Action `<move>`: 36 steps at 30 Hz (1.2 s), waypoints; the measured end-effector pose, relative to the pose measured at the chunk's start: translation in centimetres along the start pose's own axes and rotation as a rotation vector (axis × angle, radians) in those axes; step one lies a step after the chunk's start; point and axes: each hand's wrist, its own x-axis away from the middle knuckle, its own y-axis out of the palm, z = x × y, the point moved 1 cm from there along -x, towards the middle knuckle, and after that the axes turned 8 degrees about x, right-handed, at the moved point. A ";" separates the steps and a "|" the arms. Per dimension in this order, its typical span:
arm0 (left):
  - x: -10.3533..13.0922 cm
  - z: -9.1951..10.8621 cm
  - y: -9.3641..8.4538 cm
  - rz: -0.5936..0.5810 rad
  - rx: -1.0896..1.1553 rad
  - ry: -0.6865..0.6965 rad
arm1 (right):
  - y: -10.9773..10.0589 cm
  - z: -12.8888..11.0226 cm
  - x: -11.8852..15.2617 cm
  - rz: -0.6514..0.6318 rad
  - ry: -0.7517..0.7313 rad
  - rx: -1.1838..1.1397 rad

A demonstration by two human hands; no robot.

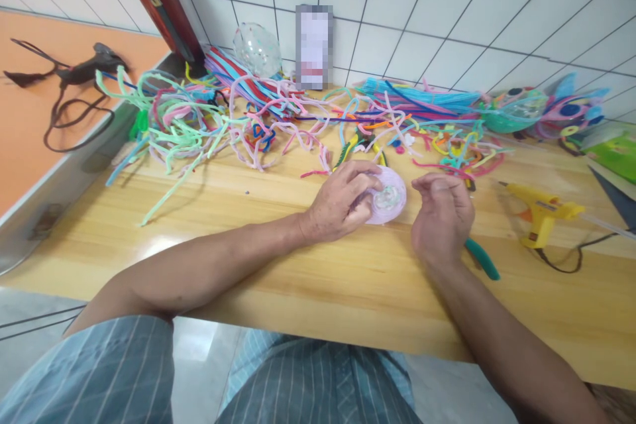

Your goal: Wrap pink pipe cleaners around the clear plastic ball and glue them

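Two hands: left hand [340,209] grips lilac disc [390,197]; right hand [441,215] fingers curled, contents possibly hidden.

Bright, even daylight with wide-angle bending at the edges

Soft light falls from the upper left of the frame, leaving a pale sheen on the wooden table [278,265] at lower left and faint shadows to the lower right of the pipe cleaners [209,126]. The white tiled wall [447,6] is evenly lit, its grout lines curving toward the corners. The middle is sharp; a small patch at upper centre is pixelated, and the lower edge looks soft and stretched.
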 end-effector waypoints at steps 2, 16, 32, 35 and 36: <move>0.0 0.0 0.0 0.002 0.002 0.004 | 0.1 0.2 -0.2 0.006 0.026 -0.018; 0.2 -0.1 -0.1 -0.020 0.014 -0.018 | 0.1 0.1 0.4 -0.068 -0.053 0.035; 0.2 -0.3 -0.1 -0.026 -0.009 -0.001 | -0.1 -0.1 2.4 -0.547 -0.545 0.600; 0.2 -0.2 -0.1 -0.018 -0.002 0.003 | -0.1 0.1 2.6 -0.549 -0.539 0.600; 0.2 -0.1 -0.1 -0.012 -0.001 0.008 | -0.1 0.2 2.6 -0.547 -0.537 0.599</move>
